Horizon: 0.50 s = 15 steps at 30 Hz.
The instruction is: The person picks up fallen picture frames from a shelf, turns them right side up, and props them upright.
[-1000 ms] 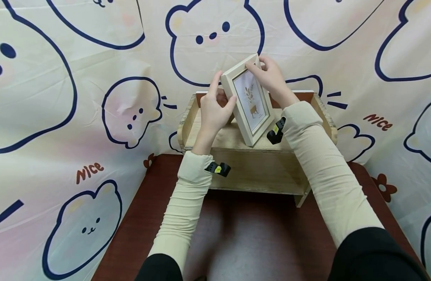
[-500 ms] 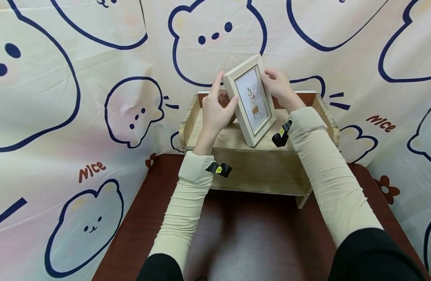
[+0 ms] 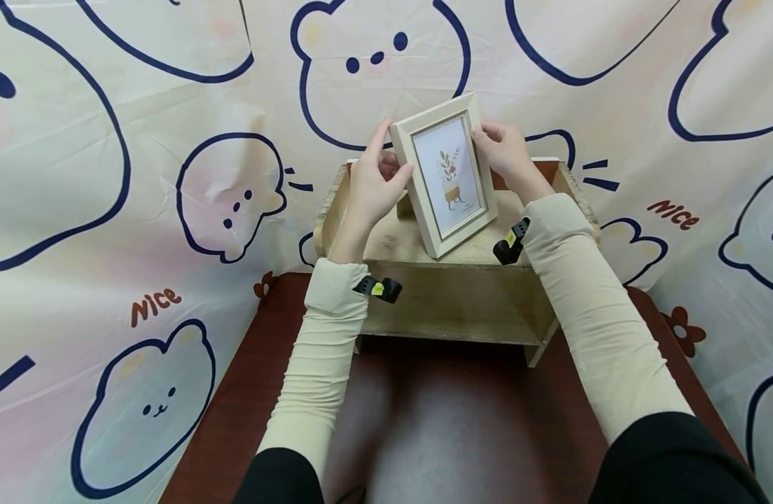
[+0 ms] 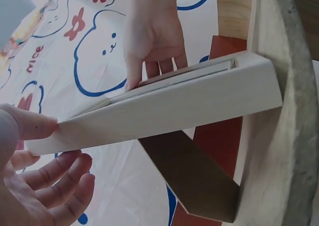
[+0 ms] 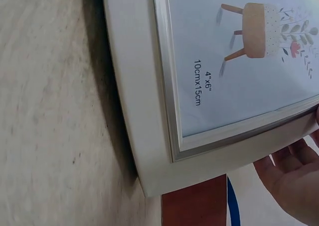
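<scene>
A cream picture frame (image 3: pixel 432 210) with a printed plant in a legged pot stands on the top board of a small wooden shelf (image 3: pixel 449 301), leaning back. Around its left edge my left hand (image 3: pixel 375 183) holds it, thumb in front and fingers behind. My right hand (image 3: pixel 505 154) pinches the upper right edge. Seen from the left wrist, a dark brown stand leg (image 4: pixel 192 181) props out behind the frame down to the board. The right wrist view has the frame's lower edge (image 5: pixel 137 101) on the wood, with my right fingers (image 5: pixel 286 171) at its side.
The shelf has raised side panels and a reddish-brown back strip (image 5: pixel 194 203). It stands on a dark red table (image 3: pixel 235 420), close to a cloth wall (image 3: pixel 235 105) with bear drawings. Each wrist wears a black strap (image 3: pixel 379 288).
My right hand has slid from the frame's top corner down onto its right edge. The frame has turned to face more forward, its lower left corner shifting slightly left.
</scene>
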{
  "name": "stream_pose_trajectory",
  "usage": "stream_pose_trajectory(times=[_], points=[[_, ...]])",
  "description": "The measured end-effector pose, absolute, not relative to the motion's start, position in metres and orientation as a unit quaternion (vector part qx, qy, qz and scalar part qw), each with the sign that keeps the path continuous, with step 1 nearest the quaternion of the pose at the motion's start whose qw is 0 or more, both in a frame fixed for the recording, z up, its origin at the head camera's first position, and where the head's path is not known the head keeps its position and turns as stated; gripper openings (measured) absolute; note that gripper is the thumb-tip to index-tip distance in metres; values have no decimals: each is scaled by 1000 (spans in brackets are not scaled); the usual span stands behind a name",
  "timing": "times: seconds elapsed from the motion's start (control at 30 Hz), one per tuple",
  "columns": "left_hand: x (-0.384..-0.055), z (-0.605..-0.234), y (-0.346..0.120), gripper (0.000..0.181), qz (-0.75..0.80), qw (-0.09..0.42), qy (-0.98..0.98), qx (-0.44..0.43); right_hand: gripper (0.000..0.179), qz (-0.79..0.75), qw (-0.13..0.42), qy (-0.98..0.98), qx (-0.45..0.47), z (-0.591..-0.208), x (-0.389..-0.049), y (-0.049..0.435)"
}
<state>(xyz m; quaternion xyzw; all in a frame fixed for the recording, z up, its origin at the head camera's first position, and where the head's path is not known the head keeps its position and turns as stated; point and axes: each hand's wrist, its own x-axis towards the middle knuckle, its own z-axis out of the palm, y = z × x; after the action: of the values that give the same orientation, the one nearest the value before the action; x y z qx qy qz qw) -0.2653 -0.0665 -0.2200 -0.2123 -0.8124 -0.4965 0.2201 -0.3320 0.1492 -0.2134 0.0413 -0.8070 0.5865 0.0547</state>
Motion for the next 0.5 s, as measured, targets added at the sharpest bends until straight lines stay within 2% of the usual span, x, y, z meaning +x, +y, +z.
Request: stream_pose_trajectory(times=[0.27, 0.5], points=[[-271, -218, -70, 65, -518, 187, -806, -217, 41, 581, 71, -810, 37, -214, -327, 154], [-267, -238, -61, 65, -582, 211, -759, -198, 43, 613, 42, -789, 19, -215, -321, 156]])
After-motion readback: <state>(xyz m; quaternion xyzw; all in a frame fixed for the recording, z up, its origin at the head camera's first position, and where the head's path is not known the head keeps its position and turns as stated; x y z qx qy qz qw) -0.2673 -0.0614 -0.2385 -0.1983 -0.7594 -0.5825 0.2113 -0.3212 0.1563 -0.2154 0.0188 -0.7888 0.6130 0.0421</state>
